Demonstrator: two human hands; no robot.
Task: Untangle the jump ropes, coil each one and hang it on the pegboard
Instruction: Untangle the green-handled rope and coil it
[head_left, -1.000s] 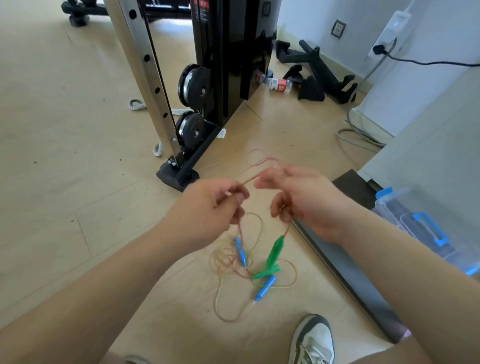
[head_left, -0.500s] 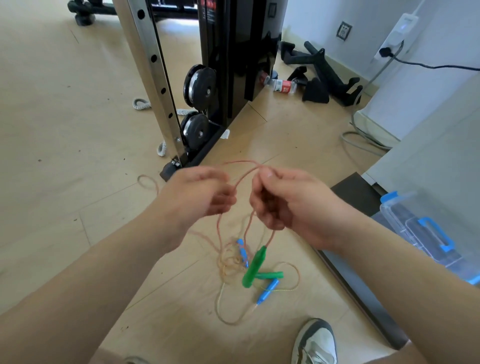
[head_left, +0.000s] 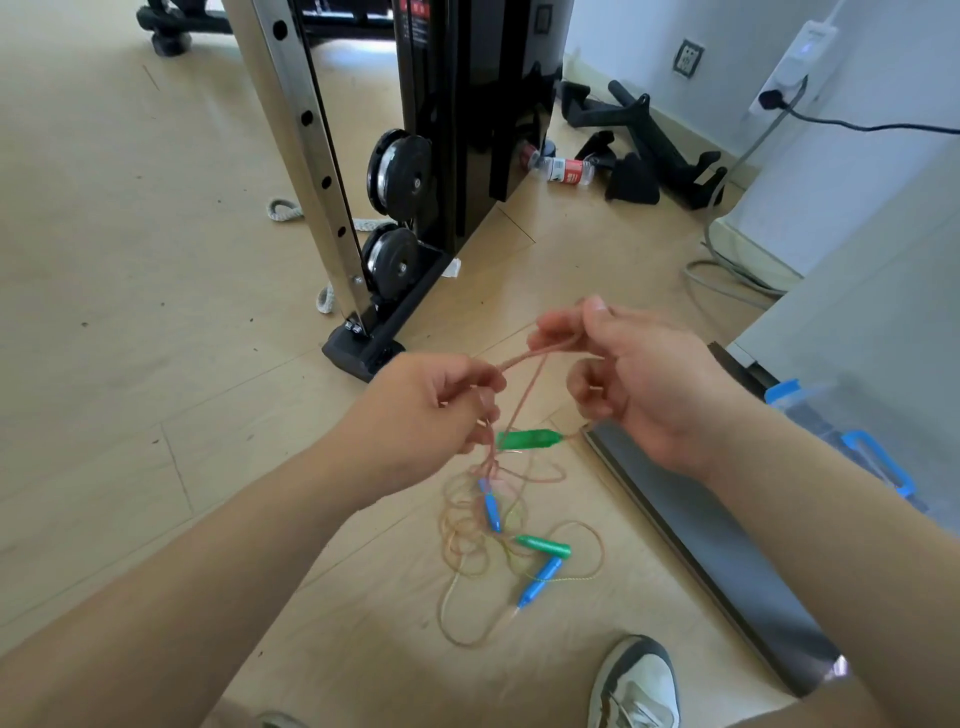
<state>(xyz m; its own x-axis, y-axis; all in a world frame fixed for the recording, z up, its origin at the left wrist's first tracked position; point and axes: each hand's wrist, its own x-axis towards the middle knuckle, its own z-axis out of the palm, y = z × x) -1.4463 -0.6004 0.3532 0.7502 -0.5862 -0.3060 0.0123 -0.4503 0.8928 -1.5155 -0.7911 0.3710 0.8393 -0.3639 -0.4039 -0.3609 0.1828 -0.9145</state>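
Note:
A tangle of thin pinkish jump ropes (head_left: 480, 540) lies on the wooden floor below my hands. My left hand (head_left: 426, 410) pinches a strand that runs up to my right hand (head_left: 628, 379), which pinches the same pink rope (head_left: 540, 353) between thumb and fingers. One green handle (head_left: 527, 439) hangs level between my hands. A second green handle (head_left: 544, 546) and two blue handles (head_left: 491, 508) (head_left: 540, 582) lie in the tangle on the floor. No pegboard is in view.
A gym machine (head_left: 457, 130) with a steel upright (head_left: 306, 156) stands ahead. A dark floor rail (head_left: 717, 551) runs along the right, with a clear blue-latched box (head_left: 841, 431) beyond it. A bottle (head_left: 563, 170) lies by the wall. My shoe (head_left: 636, 686) is below.
My right hand rose and moved right, stretching the pink strand away from my left hand. The hanging green handle lifted from a slanted droop to a level position.

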